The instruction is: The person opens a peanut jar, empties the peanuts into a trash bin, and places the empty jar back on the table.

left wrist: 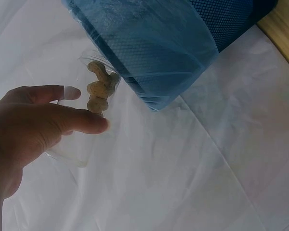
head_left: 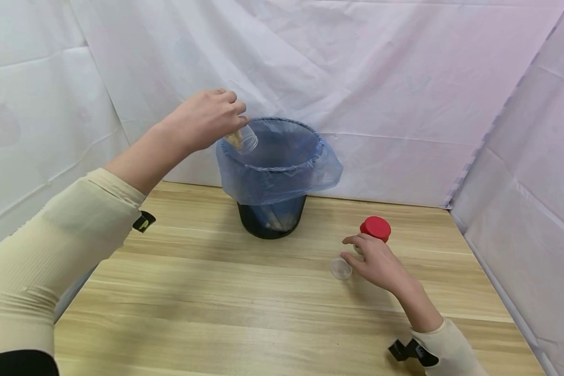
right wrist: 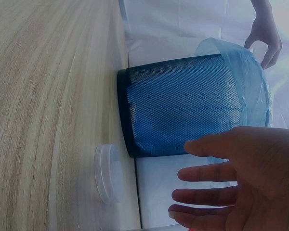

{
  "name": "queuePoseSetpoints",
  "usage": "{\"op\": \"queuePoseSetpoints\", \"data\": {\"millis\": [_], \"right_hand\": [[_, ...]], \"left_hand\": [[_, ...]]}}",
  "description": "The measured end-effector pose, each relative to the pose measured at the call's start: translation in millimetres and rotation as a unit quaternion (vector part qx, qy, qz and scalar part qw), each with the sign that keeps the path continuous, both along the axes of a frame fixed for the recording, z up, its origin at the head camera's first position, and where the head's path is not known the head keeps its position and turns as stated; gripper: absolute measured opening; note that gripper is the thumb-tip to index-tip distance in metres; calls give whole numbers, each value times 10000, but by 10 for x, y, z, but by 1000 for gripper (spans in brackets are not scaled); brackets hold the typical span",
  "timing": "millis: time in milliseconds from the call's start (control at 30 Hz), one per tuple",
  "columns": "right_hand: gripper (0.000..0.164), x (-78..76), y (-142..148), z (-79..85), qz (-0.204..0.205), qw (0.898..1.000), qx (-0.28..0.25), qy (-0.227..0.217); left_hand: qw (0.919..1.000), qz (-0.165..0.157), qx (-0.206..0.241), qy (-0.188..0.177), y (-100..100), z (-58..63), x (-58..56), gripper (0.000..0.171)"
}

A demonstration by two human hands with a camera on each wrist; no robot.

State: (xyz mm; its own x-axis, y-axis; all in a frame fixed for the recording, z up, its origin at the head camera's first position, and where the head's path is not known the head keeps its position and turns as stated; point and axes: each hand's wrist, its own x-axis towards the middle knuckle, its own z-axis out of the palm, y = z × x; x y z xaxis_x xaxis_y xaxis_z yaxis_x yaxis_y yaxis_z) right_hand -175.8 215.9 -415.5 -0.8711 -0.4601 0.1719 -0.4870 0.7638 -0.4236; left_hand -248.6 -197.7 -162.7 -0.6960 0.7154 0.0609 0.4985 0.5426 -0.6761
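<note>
My left hand (head_left: 207, 119) grips a clear plastic container (head_left: 249, 140), tilted at the left rim of a bin. Inside it, several peanuts in their shells (left wrist: 98, 86) lie towards the mouth in the left wrist view. The black mesh bin (head_left: 271, 225) is lined with a blue plastic bag (head_left: 282, 184) folded over its rim. Low over the table at the right, my right hand (head_left: 375, 261) has its fingers extended and holds nothing. Beside its thumb lies a round clear lid (head_left: 340, 269), also seen as a pale disc (right wrist: 109, 173) in the right wrist view.
Just beyond my right hand stands a container with a red lid (head_left: 376, 228), its body mostly hidden by the hand. The wooden table (head_left: 244, 308) is bounded by white cloth (head_left: 404, 104) at the back and sides.
</note>
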Motion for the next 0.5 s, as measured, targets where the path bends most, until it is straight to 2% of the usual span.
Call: {"op": "queuePoseSetpoints", "data": {"millis": [500], "right_hand": [[32,-15,-13,-3,55,10000,-15,61]], "left_hand": [[9999,-42,70,-63,-6,26,-2,50]]}}
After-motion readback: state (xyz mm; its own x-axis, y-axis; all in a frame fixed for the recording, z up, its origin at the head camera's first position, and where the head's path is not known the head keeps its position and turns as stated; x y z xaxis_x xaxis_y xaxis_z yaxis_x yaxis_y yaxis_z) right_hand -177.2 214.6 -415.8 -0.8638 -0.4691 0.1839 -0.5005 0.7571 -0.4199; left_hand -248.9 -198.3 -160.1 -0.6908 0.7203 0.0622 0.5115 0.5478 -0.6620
